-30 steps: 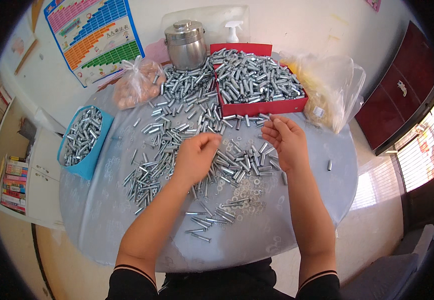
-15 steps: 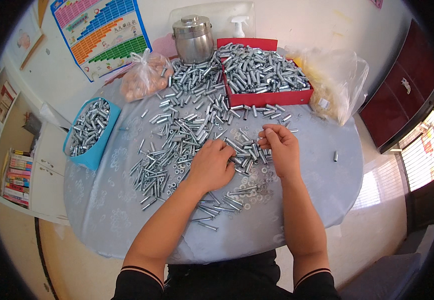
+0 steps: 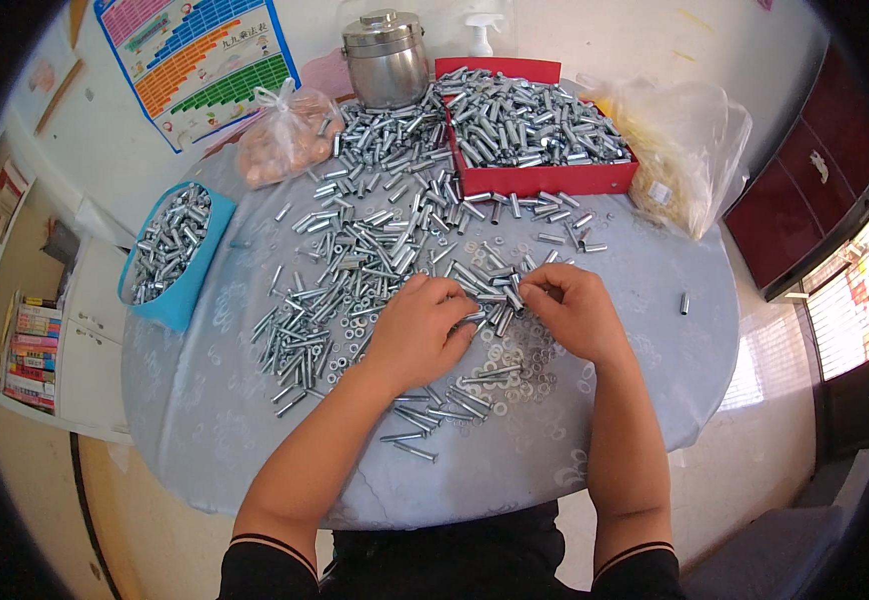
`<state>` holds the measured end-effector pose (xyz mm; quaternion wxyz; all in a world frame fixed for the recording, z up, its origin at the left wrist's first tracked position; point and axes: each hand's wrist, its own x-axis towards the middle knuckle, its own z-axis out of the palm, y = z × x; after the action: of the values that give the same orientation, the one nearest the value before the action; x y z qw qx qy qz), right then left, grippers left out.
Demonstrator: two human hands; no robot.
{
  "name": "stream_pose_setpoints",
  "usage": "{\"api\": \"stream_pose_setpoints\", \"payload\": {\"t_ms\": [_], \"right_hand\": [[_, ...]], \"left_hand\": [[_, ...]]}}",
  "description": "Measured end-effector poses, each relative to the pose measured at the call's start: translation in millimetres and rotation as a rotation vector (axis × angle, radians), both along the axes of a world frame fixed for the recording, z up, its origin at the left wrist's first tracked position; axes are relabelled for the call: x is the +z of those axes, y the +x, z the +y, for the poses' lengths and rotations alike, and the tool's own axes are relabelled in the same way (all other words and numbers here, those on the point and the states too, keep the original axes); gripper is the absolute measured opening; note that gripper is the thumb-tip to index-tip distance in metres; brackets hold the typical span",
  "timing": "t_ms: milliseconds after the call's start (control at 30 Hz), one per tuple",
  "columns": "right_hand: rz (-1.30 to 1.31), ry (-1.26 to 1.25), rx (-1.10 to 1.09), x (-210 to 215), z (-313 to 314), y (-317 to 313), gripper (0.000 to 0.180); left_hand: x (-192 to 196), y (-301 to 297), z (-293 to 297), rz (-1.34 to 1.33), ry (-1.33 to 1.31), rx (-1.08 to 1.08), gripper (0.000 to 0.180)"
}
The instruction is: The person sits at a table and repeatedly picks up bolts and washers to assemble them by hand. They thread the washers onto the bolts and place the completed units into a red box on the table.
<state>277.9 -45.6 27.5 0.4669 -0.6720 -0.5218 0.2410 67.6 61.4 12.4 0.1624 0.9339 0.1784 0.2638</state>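
Note:
A loose pile of silver bolts and metal sleeves (image 3: pixel 395 245) spreads over the middle of the table. My left hand (image 3: pixel 417 335) rests at the pile's near right side, fingers curled, with a short metal sleeve (image 3: pixel 474 316) showing between thumb and forefinger. Opposite it, my right hand (image 3: pixel 580 312) has thumb and forefinger pinched together beside several sleeves; whatever is in the pinch is too small to make out. Small nuts (image 3: pixel 357 325) lie left of my left hand. Pale flat washers (image 3: pixel 515 375) are scattered between my forearms, beside a few long bolts (image 3: pixel 415 415).
A red box (image 3: pixel 555 180) heaped with sleeves stands at the back. At the left edge is a blue bin (image 3: pixel 190 290) of metal parts. A steel pot (image 3: pixel 387 70), a bag of round brown items (image 3: pixel 280 150) and a clear bag (image 3: pixel 690 180) stand behind. One sleeve (image 3: pixel 685 303) lies far right.
My right hand has moved down and nearer to the sleeves, from above the table to the pile's right side. My left hand stays nearly in place. The whole view has shifted slightly.

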Motion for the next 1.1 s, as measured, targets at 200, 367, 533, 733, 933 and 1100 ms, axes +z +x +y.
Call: {"api": "stream_pose_setpoints", "payload": {"t_ms": [200, 367, 533, 733, 933, 1100], "right_hand": [[-0.145, 0.061, -0.127, -2, 3, -2, 0.014], [-0.205, 0.004, -0.047, 2, -2, 0, 0.012], [-0.249, -0.23, 0.136, 13, -10, -1, 0.019], [-0.538, -0.281, 0.169, 10, -9, -13, 0.025], [-0.47, -0.138, 0.126, 7, -15, -5, 0.018], [-0.176, -0.012, 0.061, 18, -12, -8, 0.019]], "left_hand": [[-5, 0, -7, 0.005, -0.007, -0.037, 0.021], [-9, 2, -6, -0.048, 0.034, 0.012, 0.017], [10, -3, -6, -0.059, -0.201, 0.189, 0.015], [5, 2, -8, -0.246, -0.57, 0.213, 0.012], [14, -2, -8, -0.3, -0.892, 0.162, 0.012], [11, -6, -1, -0.392, -0.716, 0.247, 0.013]]}}
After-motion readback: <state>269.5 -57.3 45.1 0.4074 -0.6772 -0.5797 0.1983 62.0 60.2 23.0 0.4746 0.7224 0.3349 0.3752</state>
